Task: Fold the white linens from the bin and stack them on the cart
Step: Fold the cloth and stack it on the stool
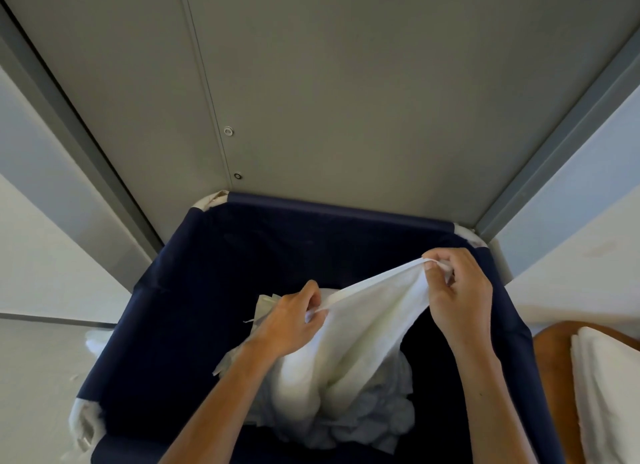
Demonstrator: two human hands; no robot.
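A wide grey metal panel (346, 82) is standing upright at the far side. A thin vertical seam (204, 82) is running down its left part, and two small round silver fasteners (228, 131) are sitting just beside that seam. Dark grey frame strips (69, 117) are slanting along both edges. White walls (41, 255) are flanking them, and a pale floor (34, 377) is showing at lower left.

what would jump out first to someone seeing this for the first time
First, the white linen cloth in mid-frame, pulled taut along its hem between the left hand and right hand, both pinching it. It rises from a crumpled pile of white linens inside the deep navy fabric bin. At the lower right edge, a folded white stack lies on a brown wooden surface.
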